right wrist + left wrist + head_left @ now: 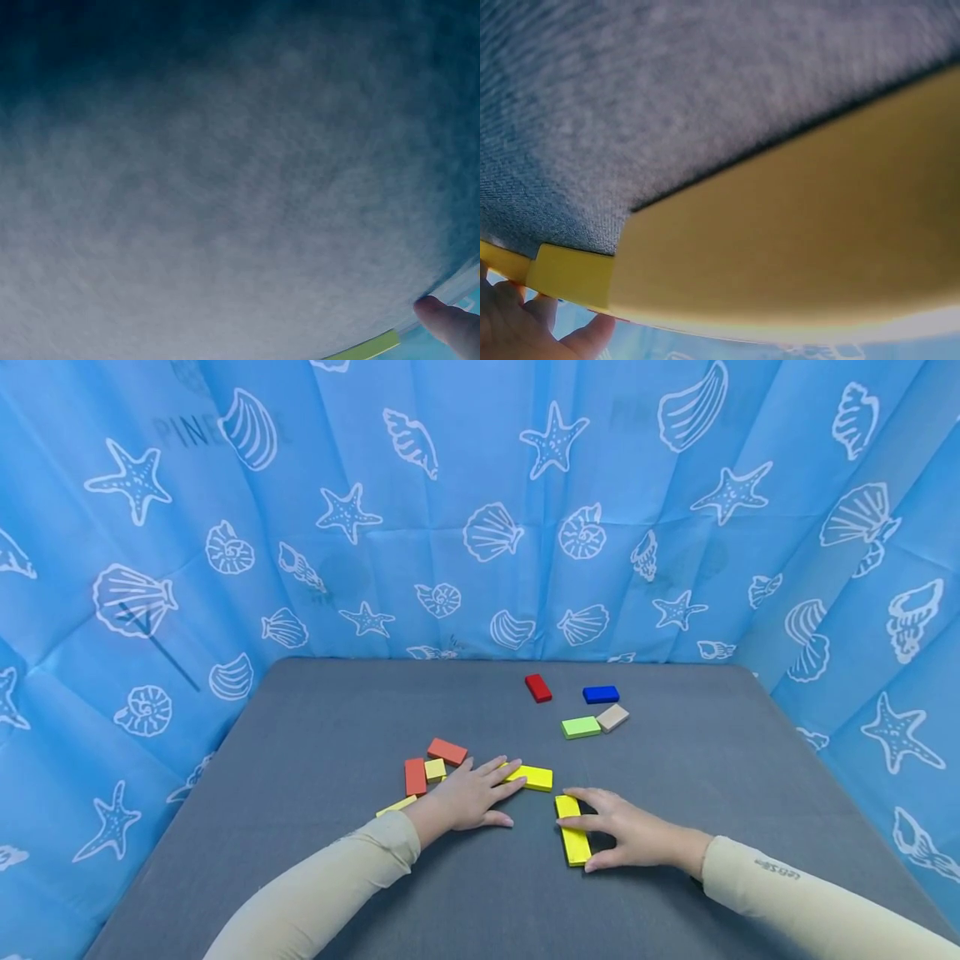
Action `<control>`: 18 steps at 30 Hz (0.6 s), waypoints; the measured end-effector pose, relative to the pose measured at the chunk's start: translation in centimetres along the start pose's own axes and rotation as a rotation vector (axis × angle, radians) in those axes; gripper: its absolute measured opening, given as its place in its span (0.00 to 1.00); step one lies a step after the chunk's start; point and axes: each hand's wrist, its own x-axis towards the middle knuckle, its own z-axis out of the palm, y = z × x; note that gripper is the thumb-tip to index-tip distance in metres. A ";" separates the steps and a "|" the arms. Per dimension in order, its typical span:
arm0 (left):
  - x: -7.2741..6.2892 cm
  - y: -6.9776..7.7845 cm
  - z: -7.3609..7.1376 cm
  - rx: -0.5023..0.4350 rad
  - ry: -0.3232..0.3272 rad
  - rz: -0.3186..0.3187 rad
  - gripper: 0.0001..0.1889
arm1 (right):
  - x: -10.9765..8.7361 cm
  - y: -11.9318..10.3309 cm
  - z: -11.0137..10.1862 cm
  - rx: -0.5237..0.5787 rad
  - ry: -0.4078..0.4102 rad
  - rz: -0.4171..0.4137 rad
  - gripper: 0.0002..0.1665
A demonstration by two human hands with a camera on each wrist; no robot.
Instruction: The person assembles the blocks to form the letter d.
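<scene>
My left hand (476, 793) lies with its fingers stretched out, the fingertips over the left end of a bright yellow block (537, 778). To the right, a second bright yellow block (573, 842) points toward me on the grey table. My right hand (633, 831) grips this one, thumb at its near end, fingers at its far end and across its top. Beside the left wrist are two orange-red blocks (447, 752) and a small pale yellow block (435, 769). Another pale yellow block (397, 806) is partly hidden by the left arm.
Farther back on the grey table (360, 702) lie a red block (538, 687), a blue block (601, 694), a light green block (581, 727) and a beige block (612, 717). A blue curtain (480, 468) with white shells surrounds the table's back and sides.
</scene>
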 end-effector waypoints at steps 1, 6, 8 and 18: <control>0.0 0.0 -0.1 0.001 -0.002 -0.001 0.39 | 0.0 -0.2 0.1 -0.002 -0.001 -0.003 0.37; -0.2 0.1 -0.2 0.003 -0.001 -0.004 0.38 | 0.0 -0.8 0.5 -0.031 0.001 -0.013 0.37; -0.2 0.1 -0.2 0.013 0.002 -0.004 0.38 | 0.0 -1.0 0.6 -0.048 0.004 -0.019 0.38; -0.1 0.1 -0.3 0.012 -0.001 -0.005 0.38 | -0.9 -0.7 0.5 -0.061 0.015 -0.101 0.36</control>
